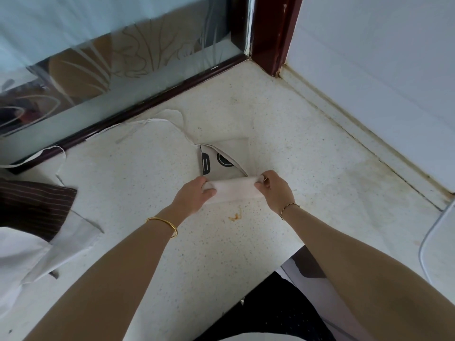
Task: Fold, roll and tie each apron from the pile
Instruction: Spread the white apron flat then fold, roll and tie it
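On the speckled cream stone counter (138, 193), the person's left hand (194, 194) and right hand (273, 187) each curl their fingers around one end of the half-rolled white cloth apron (232, 189), likely to keep the roll even; its thin ties (138, 129) trail loose toward the window for knotting later

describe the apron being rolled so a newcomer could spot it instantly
Start at the dark red door post, then come down the speckled counter. The white apron lies there, half rolled, left hand and right hand gripping its ends. Unlike the pile, it shows black printed symbols.
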`<state>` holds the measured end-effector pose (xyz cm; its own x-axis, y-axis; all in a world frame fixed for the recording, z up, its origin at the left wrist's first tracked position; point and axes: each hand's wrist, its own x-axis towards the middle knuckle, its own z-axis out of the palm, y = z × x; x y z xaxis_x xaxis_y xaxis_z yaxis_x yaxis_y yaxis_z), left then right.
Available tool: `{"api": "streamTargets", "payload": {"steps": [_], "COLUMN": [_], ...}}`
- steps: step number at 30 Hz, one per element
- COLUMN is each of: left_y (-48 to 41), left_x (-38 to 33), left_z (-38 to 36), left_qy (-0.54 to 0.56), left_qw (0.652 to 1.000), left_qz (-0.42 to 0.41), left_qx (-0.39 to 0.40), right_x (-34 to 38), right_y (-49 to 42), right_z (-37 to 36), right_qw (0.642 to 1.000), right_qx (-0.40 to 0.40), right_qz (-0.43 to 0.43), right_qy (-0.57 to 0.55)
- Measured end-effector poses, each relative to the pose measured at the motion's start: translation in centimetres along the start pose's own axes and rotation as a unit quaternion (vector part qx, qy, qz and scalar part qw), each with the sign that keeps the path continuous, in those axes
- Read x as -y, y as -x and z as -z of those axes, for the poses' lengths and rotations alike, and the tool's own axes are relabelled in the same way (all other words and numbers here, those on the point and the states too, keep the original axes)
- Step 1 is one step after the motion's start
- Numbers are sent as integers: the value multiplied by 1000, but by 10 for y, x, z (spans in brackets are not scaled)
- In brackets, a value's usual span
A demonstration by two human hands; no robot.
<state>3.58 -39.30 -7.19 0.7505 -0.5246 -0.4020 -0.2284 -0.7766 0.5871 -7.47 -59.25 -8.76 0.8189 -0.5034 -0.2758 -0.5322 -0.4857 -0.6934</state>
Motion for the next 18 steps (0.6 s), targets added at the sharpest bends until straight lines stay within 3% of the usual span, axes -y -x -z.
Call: {"api": "streamTargets", "payload": {"steps": [8,11,15,18], "left_y": [1,2,5,5], "left_x": [-5,-7,-8,-4], "left_z": [-2,-3,-3,-4], "left_qy": [-26,-91,-263,-298], "left_qw": [999,995,954,938], "left_qz": [35,26,-117,-173], "left_qx": [-1,-19,-85,-28], "right_x": [13,17,19,21], "right_y": [-3,-5,-6,-5], "right_z": [-7,-10,-11,-10], "right_qw": [992,986,985,989], "right_qx": [9,7,1,-24], "right_qz": [-35,-42,-49,-56], "right_qy": [120,159,168,132]}}
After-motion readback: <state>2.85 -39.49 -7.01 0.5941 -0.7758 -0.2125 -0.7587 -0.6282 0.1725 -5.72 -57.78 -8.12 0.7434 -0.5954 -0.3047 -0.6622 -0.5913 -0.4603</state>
